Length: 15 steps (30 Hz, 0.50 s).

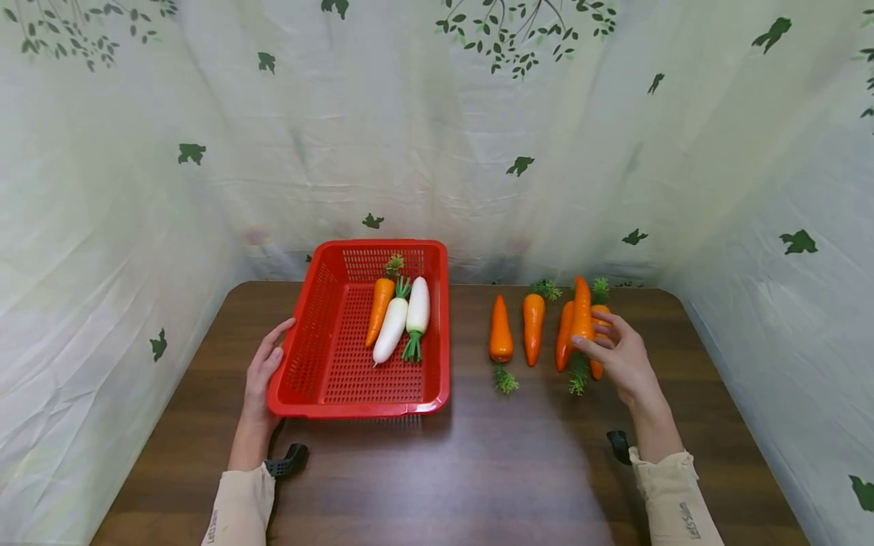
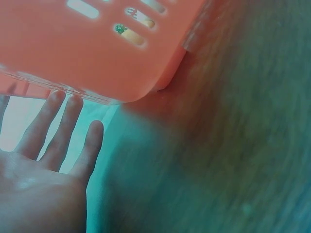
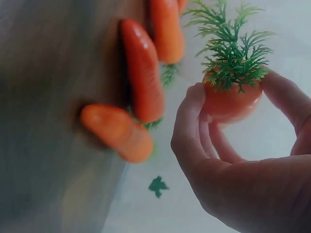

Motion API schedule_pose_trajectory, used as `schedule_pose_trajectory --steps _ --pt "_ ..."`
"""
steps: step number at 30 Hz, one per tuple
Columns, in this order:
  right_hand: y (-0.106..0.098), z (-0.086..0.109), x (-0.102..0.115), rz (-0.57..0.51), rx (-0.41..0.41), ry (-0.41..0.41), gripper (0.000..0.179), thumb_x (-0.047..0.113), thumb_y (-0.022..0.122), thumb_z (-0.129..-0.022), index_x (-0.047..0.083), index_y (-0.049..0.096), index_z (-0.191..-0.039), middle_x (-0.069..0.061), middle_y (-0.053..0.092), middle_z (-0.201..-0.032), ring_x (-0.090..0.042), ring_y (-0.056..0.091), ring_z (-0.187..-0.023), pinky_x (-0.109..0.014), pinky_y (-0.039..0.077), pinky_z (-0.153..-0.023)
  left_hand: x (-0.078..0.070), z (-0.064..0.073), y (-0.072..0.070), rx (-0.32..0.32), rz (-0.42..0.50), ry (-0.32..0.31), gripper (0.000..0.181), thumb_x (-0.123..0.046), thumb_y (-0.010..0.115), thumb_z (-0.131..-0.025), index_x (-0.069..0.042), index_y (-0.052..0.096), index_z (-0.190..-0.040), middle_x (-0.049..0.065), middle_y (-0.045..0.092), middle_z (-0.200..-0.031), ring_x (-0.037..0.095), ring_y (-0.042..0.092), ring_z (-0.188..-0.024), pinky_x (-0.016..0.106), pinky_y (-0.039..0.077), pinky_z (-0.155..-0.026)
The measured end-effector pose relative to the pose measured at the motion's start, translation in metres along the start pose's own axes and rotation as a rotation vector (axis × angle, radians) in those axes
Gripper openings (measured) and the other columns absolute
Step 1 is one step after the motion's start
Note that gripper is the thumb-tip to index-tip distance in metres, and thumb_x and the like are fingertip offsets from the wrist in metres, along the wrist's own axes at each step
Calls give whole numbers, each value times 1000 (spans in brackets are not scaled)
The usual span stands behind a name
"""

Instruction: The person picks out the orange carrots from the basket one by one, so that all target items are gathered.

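My right hand (image 1: pixel 620 362) pinches an orange carrot (image 1: pixel 582 307) between thumb and fingers near its leafy end. The green top hangs toward me, and the right wrist view shows the carrot (image 3: pixel 233 104) above the others. Beneath and beside it lie a carrot (image 1: pixel 564 337) and another carrot (image 1: pixel 598 367), both partly covered. My left hand (image 1: pixel 262 375) rests against the left side of a red plastic basket (image 1: pixel 297 406), its fingers fairly straight and touching the rim. Inside the basket are a carrot (image 1: pixel 380 307), a white radish (image 1: pixel 391 330) and a second white radish (image 1: pixel 418 303).
Left of the held carrot, a carrot (image 1: pixel 501 334) and another carrot (image 1: pixel 533 330) lie on the brown wooden table (image 1: pixel 478 470). A pale curtain (image 1: pixel 437 189) with leaf prints hangs behind the table and along both sides.
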State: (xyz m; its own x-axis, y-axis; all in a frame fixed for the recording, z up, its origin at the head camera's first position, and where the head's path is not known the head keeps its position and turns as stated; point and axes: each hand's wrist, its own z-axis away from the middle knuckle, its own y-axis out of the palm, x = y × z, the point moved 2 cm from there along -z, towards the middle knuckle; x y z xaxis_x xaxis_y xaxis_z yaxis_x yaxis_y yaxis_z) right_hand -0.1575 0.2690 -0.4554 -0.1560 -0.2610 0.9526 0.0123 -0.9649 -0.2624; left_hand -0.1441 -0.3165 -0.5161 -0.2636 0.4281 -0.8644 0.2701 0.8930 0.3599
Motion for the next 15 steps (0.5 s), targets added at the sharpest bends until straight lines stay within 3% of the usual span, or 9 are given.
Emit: schedule_pose_trajectory --steps 4,8,15 --pt "-13 4 -9 33 -48 -3 82 31 74 -100 5 31 -164 -26 46 -155 -12 61 -118 -14 56 -85 1 0 1 -3 -7 0 55 -6 28 -109 -1 25 -164 19 55 -143 25 67 -111 34 64 -88" --pt "-29 6 -16 46 -92 -4 80 30 73 -101 1 32 -163 -27 47 -152 9 59 -100 -14 57 -83 1 0 1 -11 -24 1 55 -6 28 -109 -1 26 -164 18 55 -143 24 67 -111 34 64 -88" --pt "-53 4 -27 92 -144 30 81 31 71 -102 -2 30 -162 -29 46 -152 15 57 -92 -13 57 -81 -1 1 2 -41 -40 -17 55 -8 30 -110 -3 27 -164 15 56 -144 23 67 -110 32 64 -87"
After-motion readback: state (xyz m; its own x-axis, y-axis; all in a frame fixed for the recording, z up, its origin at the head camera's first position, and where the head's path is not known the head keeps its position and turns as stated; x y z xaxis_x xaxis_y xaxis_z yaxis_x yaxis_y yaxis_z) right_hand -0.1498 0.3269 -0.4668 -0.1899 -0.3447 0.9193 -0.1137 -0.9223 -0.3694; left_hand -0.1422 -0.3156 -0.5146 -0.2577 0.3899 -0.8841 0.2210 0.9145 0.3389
